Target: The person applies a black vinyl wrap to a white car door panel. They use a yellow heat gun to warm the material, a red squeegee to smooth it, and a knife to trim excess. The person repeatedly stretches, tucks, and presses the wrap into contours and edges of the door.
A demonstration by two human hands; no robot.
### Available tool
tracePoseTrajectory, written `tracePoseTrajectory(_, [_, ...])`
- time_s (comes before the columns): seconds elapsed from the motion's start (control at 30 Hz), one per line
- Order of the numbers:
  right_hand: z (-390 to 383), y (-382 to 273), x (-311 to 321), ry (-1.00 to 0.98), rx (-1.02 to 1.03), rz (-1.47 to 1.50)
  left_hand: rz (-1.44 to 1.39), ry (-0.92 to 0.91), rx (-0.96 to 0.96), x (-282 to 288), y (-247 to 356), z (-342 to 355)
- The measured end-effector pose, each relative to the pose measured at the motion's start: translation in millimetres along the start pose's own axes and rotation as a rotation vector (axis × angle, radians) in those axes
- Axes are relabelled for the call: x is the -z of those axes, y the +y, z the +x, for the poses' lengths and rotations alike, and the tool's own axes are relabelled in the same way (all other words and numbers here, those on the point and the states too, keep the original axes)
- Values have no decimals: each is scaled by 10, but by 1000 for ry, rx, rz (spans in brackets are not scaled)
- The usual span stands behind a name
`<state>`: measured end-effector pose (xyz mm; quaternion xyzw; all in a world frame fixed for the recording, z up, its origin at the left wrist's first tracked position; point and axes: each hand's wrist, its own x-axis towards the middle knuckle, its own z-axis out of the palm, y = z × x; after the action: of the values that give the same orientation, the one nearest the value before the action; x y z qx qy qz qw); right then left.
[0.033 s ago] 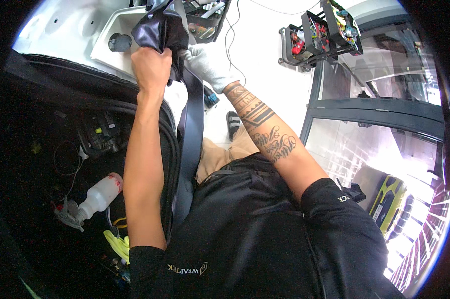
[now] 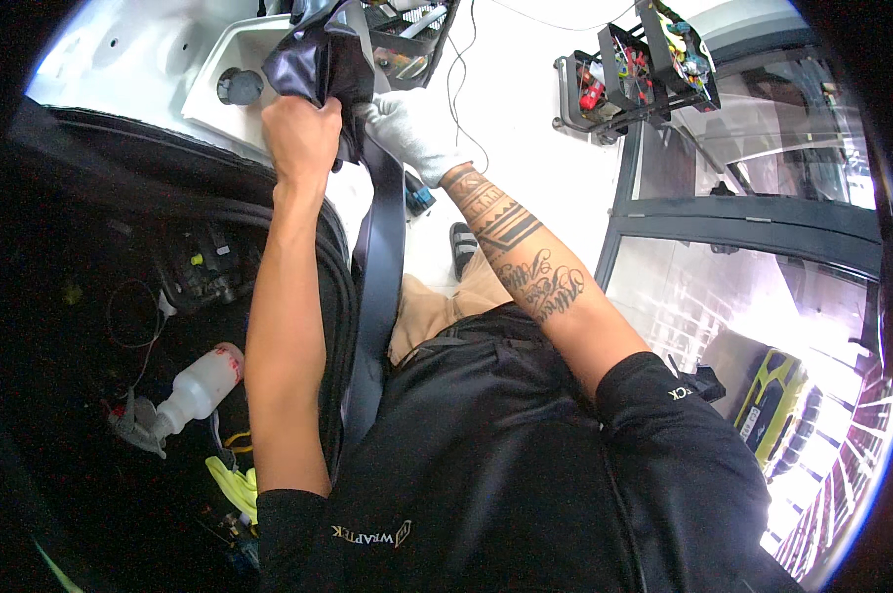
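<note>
My bare left hand (image 2: 298,138) is closed on a crumpled dark glossy film (image 2: 308,54) at the top of a car's body edge. Just to its right, my right hand (image 2: 407,133) wears a pale grey glove, its fingertips closed on the same film. A dark strip of bodywork (image 2: 372,277) runs down beside my left forearm. Behind the film is a white recessed panel (image 2: 212,79) with a round dark fitting (image 2: 239,87). The tips of my right fingers are partly hidden by the film.
The open car interior (image 2: 190,267) holds a spray bottle (image 2: 200,385) and yellow cloth (image 2: 231,482). A blue-black tool (image 2: 419,195) lies on the white floor (image 2: 516,89) near cables. A tool trolley (image 2: 614,79) stands at upper right, beside a glass-panelled frame (image 2: 733,223). A basket of tools (image 2: 407,44) is up top.
</note>
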<state>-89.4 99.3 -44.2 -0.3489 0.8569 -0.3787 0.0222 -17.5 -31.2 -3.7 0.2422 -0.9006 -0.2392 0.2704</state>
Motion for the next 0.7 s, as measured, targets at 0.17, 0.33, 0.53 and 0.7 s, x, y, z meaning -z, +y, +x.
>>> tracePoseTrajectory(0.17, [37, 248, -182, -96, -53, -38, -41, -15, -3, -66, 53, 79])
tracePoseTrajectory(0.33, [591, 673, 307, -579, 68, -203, -249, -33, -5, -34, 55, 118])
tracePoseTrajectory(0.53, [2070, 1840, 662, -226, 155, -254, -353, -49, 231, -79, 232, 77])
tracePoseTrajectory(0.7, [3656, 2537, 510, -178, 229, -476, -370, 74, 361, 21, 337, 58])
